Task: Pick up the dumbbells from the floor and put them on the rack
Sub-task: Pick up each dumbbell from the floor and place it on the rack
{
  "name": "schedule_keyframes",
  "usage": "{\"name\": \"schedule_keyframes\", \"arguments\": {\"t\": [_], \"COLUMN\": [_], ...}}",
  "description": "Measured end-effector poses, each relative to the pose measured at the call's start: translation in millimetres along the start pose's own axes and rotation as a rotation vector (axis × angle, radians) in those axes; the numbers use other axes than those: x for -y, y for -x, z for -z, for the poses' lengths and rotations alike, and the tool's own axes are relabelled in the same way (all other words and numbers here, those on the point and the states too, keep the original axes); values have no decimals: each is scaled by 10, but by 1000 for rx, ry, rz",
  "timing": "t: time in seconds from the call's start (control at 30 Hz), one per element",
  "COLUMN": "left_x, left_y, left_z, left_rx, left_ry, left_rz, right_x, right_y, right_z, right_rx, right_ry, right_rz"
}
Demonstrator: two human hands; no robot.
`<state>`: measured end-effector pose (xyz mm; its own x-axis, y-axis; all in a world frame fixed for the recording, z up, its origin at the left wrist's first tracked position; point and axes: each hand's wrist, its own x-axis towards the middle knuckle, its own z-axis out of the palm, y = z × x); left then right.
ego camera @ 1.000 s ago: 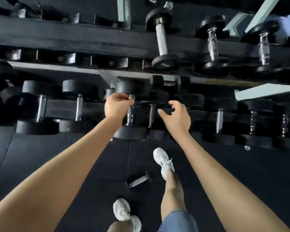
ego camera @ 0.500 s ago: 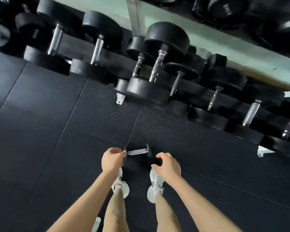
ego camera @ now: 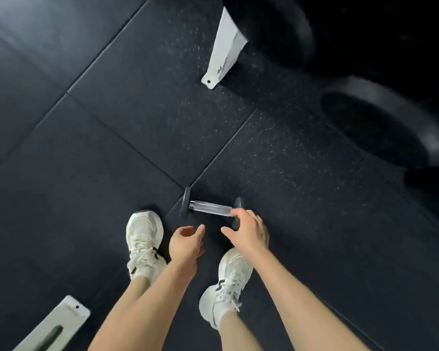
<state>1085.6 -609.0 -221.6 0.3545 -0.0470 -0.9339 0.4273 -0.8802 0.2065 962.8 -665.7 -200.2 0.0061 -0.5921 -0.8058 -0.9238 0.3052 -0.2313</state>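
Both hands reaching over a small dumbbell [ego camera: 211,207] on the floor [ego camera: 86,173].
Left hand [ego camera: 185,243] is hanging loosely open, touching nothing; right hand [ego camera: 249,230] is spreading open, fingertips [ego camera: 235,212] meeting the chrome handle beside the sneakers [ego camera: 143,243].

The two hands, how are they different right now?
The right hand reaches farther, its fingertips at the small dumbbell's shiny handle; the left hand hangs short of it, touching nothing. The right hand's fingers spread wider; the left's curl looser. Both are open and empty.

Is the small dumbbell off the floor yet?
No. The small dumbbell lies on the floor mat; right hand open, reaching it.
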Motion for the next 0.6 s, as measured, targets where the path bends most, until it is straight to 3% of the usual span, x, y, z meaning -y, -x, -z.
{"name": "schedule_keyframes", "arguments": {"t": [0.2,0.3,0.43,0.6], "left_x": [270,323,297,228], "left_y": [-890,-1201,-1412,-1499], "left_z": [-435,-609,-754,-816], "left_rx": [11,68,101,62], "left_ry": [272,423,651,787], "left_rz": [172,273,266,316], "right_x": [-177,-242,-319,-349], "right_y": [-965,-1305,-1510,-1560], "right_z": [-455,-602,-736,-776], "right_rx": [9,92,181,153], "right_ry": [332,456,602,564], "right_rz": [153,188,263,274]}}
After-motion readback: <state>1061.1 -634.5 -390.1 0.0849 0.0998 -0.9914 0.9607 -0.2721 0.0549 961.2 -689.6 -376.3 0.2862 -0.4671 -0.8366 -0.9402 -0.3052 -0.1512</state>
